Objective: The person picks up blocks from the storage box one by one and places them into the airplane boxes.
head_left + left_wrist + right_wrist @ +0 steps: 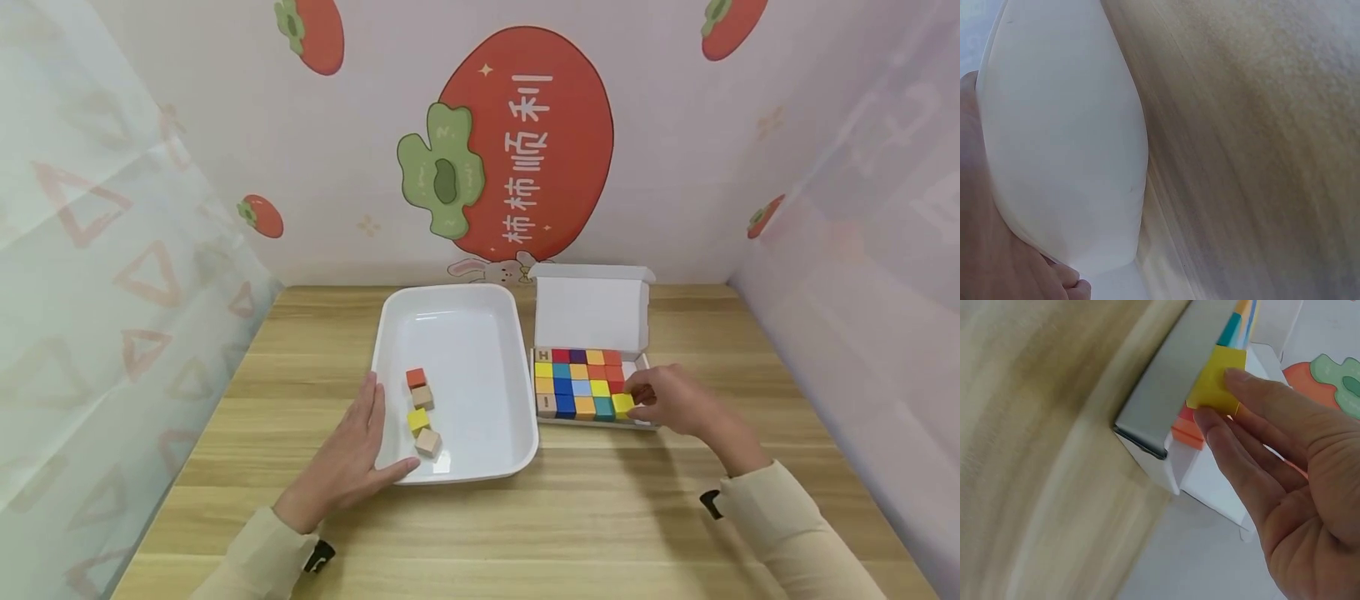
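My right hand (671, 402) pinches a yellow cube (1219, 381) between thumb and fingertips. In the head view this cube is at the front right corner of an open white cardboard box (600, 423), which holds rows of coloured wooden cubes (581, 387). My left hand (352, 454) rests at the near left corner of a white tray (480, 417), its fingers along the left rim and its thumb over the front rim. Inside the tray lie a red cube (416, 378), a yellow cube (418, 422) and two plain wood cubes (428, 442). The tray's outer wall fills much of the left wrist view.
The box lid (591, 312) stands raised at the back, close to the patterned wall (660, 167). Tray and box stand side by side on a wood-grain table (525, 533). Pale curtains (97, 275) close off both sides.
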`<state>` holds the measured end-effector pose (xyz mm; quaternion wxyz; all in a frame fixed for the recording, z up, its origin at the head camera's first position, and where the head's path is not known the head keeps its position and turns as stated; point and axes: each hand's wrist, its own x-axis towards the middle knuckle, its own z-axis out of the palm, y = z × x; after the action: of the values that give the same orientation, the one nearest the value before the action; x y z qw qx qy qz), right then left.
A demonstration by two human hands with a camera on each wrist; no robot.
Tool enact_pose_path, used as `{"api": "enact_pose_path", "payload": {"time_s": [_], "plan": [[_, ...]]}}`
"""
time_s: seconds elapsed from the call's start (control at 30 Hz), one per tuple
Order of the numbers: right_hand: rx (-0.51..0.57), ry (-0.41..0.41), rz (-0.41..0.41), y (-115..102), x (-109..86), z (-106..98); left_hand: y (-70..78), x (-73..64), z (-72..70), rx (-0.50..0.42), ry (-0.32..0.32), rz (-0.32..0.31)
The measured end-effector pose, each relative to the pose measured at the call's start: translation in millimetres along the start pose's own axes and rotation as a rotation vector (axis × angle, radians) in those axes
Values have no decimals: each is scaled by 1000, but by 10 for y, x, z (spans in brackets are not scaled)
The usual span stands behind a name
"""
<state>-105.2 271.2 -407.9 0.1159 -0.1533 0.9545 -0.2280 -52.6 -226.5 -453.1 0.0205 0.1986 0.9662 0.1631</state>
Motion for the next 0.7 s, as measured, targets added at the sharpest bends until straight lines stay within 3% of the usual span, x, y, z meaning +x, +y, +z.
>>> {"api": "enact_pose_path", "payload": {"time_s": [0.2, 0.4, 0.7], "plan": [[3, 69, 33, 35, -16, 134, -3, 2, -1, -2, -4, -1], [-24, 79, 25, 31, -13, 130, -6, 9, 13, -10, -14, -11], [-80, 18, -43, -395, 154, -80, -16, 0, 21, -7, -6, -7]]}}
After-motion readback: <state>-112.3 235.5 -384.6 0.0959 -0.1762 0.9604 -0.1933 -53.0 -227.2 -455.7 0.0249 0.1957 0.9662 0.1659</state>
